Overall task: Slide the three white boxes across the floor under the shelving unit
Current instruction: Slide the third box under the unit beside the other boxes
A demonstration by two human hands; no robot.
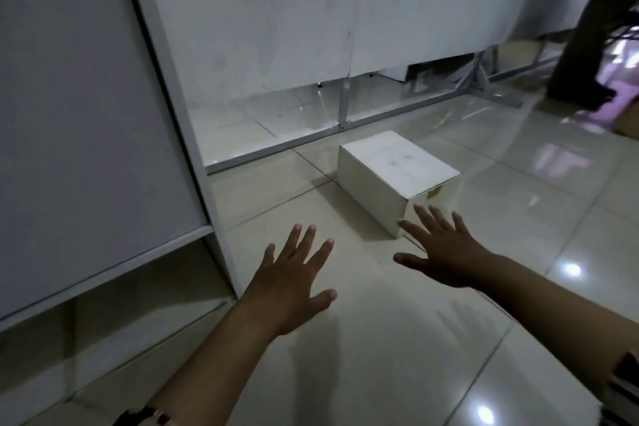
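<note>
While one white rectangular cardboard box [397, 180] sits on the glossy pale tiled floor [380, 339], just short of the metal base rail [276, 145] of the white panelled shelving unit [259, 28], both hands hover with no grip on anything. Left hand [294, 280] is spread flat, fingers straight, apart from the box. Right hand [442, 249] is spread too, fingertips at the box's near end face; contact can't be confirmed.

Only one box visible; other two not in view.

Risks: box sits skewed to the rail, so a one-handed push at its near right end likely spins it rather than sends it straight. The base rail could catch the leading edge and stop it. The slick tile may let it overshoot or veer. A dark-trousered leg [581, 28] stands far right, clear of the path.
</note>
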